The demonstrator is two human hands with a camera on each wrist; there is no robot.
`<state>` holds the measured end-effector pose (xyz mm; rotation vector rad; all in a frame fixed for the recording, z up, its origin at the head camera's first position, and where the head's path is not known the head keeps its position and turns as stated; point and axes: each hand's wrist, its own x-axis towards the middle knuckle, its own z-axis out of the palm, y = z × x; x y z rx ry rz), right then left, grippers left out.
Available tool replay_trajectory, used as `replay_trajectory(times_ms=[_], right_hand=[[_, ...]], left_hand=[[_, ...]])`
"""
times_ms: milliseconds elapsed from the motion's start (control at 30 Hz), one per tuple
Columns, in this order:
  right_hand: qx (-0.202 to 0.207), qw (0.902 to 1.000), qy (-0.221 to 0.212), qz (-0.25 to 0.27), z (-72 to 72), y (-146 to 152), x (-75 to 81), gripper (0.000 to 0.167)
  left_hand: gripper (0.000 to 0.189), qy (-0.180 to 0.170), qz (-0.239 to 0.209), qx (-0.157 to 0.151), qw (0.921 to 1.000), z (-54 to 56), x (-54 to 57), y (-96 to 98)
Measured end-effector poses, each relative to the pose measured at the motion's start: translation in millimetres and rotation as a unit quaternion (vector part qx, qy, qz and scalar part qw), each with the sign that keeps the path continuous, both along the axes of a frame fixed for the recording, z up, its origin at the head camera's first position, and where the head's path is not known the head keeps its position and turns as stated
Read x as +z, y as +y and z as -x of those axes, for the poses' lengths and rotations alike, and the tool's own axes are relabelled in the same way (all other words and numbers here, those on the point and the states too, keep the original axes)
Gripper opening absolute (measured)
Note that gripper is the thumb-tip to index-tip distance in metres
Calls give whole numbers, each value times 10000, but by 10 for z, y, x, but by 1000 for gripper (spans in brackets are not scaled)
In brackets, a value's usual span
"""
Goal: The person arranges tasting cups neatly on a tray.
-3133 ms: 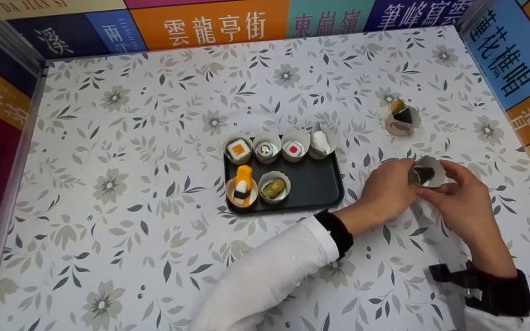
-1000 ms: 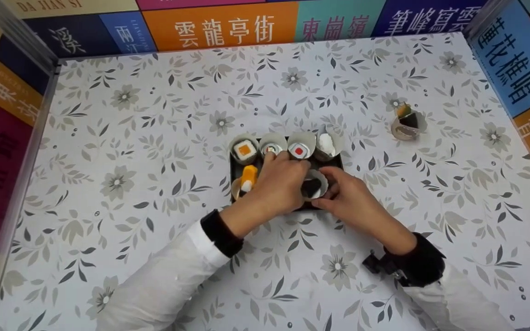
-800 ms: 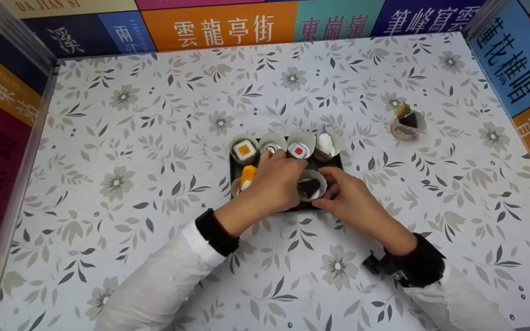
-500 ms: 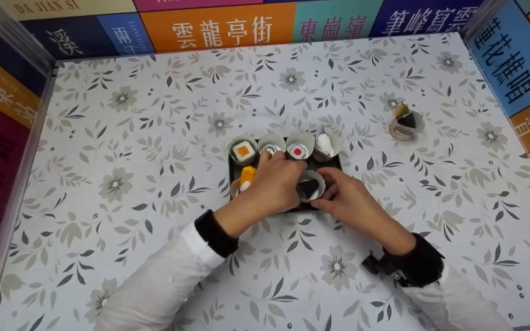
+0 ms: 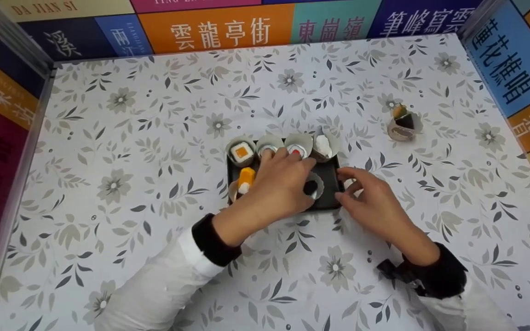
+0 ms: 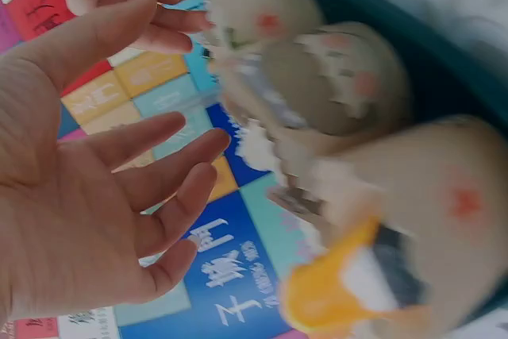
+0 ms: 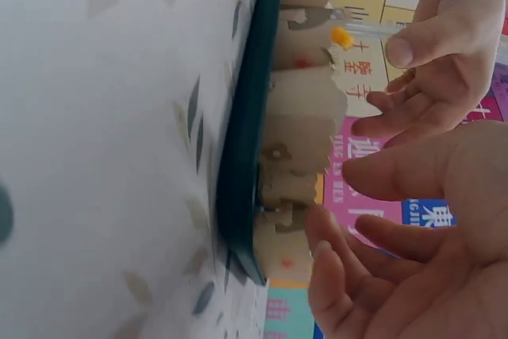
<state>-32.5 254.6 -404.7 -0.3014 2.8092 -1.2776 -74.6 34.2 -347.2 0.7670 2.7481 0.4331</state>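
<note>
On the table, a black tray [image 5: 331, 172] holds several paper cups with sushi pieces. My left hand [image 5: 281, 186] hovers over the tray's front row, its fingers loosely spread and gripping nothing in the left wrist view. Partly under its thumb stands a paper cup with a dark piece [image 5: 312, 186]; the cup left of it is hidden by the hand. At the front left is a cup with an orange-topped piece [image 5: 246, 177]. My right hand [image 5: 375, 197] is just off the tray's right edge, fingers parted with nothing between them, as the right wrist view also shows.
The back row has cups with an orange-centred roll [image 5: 241, 151], a red-centred roll [image 5: 295, 151] and a white-topped piece [image 5: 323, 145]. Another filled paper cup [image 5: 403, 128] stands apart at the back right. Printed panels [image 5: 219, 32] border the floral tabletop [image 5: 154, 115].
Both hands carried the cup with the dark piece left from the table onto the tray's front row. Since then the right hand has let go and drawn right; the left has lifted slightly.
</note>
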Motion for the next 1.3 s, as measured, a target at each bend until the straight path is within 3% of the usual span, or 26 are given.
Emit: replay_trajectory(times_ms=[167,267,400,667,900,1133,1300], right_hand=[[-777,9943,698,229,1,226,58,39],[-1221,9872,983,297,23,372,85,34],[-1598,9825,948,156,74,584,106,39],[-2103,9773,-105,-240,343,1005,108,81],[-1990,9723,-1152,-430,689,1290,107,113],[-1770,9693,-1664,-371,985,1445,4,121],[-1618,9673,-1954,-82,1113,1475,-62,115]], left_hand=[[57,279,-904,-35,9955,-60,60,222],[57,166,-1328,-104,9909,-77,88,391],[64,-192,-1467,-132,9889,-48,134,636],[84,-579,-617,192,9962,217,191,1130],[84,-564,-134,775,9953,579,75,1505],[53,-1031,-281,1495,9830,870,-89,1877],[29,-1492,-578,2041,9658,990,-232,2023]])
